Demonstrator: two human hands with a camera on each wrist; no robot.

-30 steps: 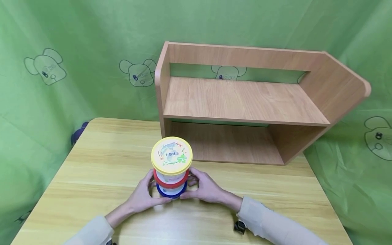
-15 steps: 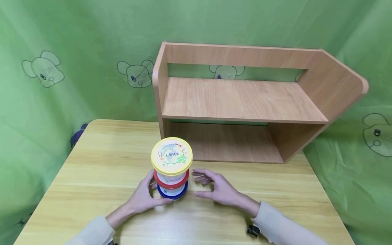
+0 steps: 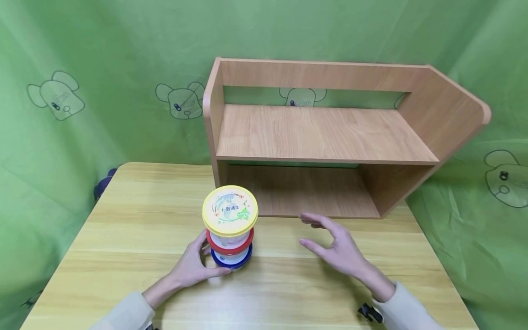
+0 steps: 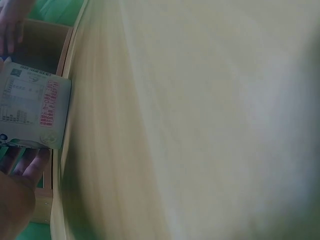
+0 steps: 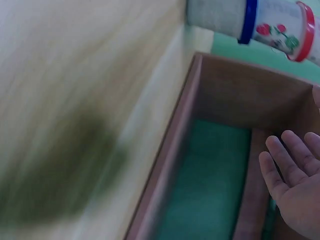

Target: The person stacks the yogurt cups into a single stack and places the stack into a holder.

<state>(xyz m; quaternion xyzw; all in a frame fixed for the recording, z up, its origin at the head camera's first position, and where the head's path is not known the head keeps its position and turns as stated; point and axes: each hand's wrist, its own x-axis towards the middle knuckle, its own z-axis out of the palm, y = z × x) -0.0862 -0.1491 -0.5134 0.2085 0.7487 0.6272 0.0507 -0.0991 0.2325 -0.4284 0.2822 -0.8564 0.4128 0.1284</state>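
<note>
Tub stack (image 3: 230, 229) against left fingers (image 4: 37, 167)

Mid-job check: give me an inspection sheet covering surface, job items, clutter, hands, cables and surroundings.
Surface: light wood-grain table, glare near the front.
Job items: yellow-lidded tub on red-lidded tub on blue-lidded tub.
Clutter: dark purple object past the table's back left corner, partly hidden; identity unclear.
Hands: left hand cups the bottom tub; right hand is open, apart from the stack.
Cables: nothing seen.
Surroundings: two-tier wooden shelf behind the stack; green curtain with cartoon animal heads.
</note>
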